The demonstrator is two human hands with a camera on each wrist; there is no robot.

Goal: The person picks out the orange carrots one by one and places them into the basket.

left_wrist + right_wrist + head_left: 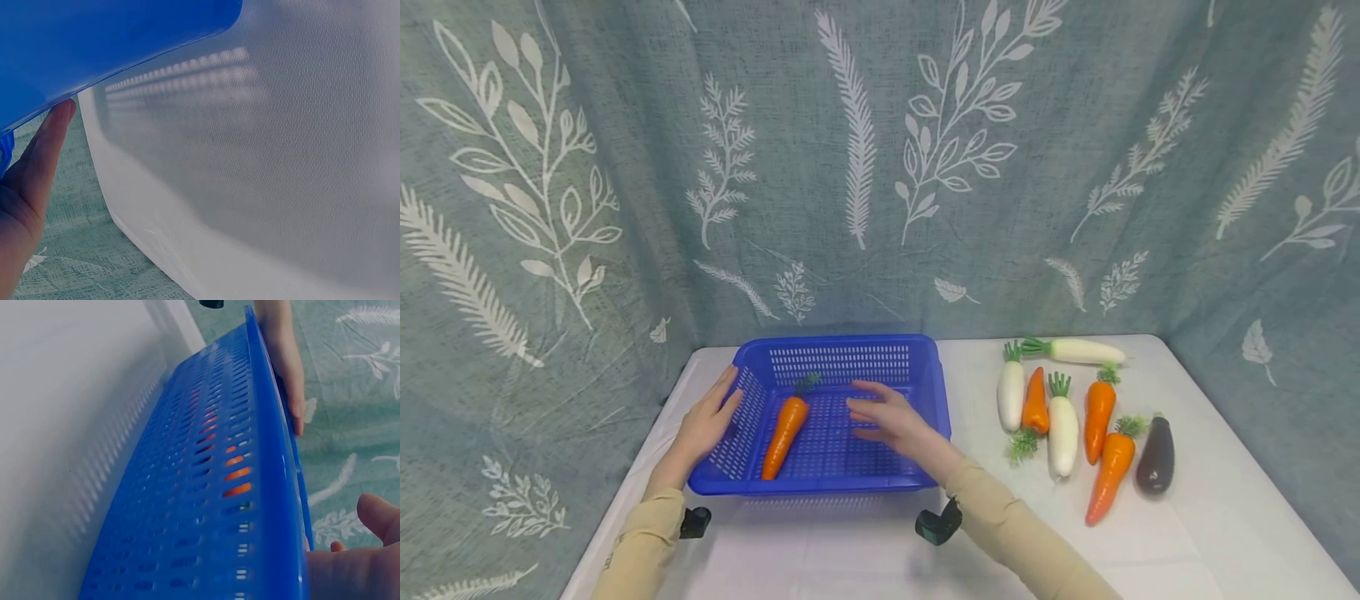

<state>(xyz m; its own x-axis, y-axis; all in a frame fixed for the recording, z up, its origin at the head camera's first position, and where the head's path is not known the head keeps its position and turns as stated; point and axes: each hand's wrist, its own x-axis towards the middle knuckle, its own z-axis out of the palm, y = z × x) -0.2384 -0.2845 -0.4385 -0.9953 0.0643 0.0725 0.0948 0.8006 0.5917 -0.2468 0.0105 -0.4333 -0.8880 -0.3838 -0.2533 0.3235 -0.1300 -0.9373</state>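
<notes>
A blue plastic basket (808,484) with slotted walls stands on the left part of the table. Inside it, toward the left, lies one orange carrot (786,439) with a green top. My left hand (703,425) is at the basket's left side, fingers extended along the rim; in the left wrist view its fingertips meet the basket's edge. Over the basket's right half hovers my right hand (891,422), fingers spread and holding nothing. Through the front slots of the basket wall (187,462), bits of orange show in the right wrist view.
Right of the basket lie three white radishes (1063,437), three more carrots (1101,421) and a dark eggplant (1155,457) on the white table (1195,550). A patterned green-grey curtain (790,167) closes off the back and both sides.
</notes>
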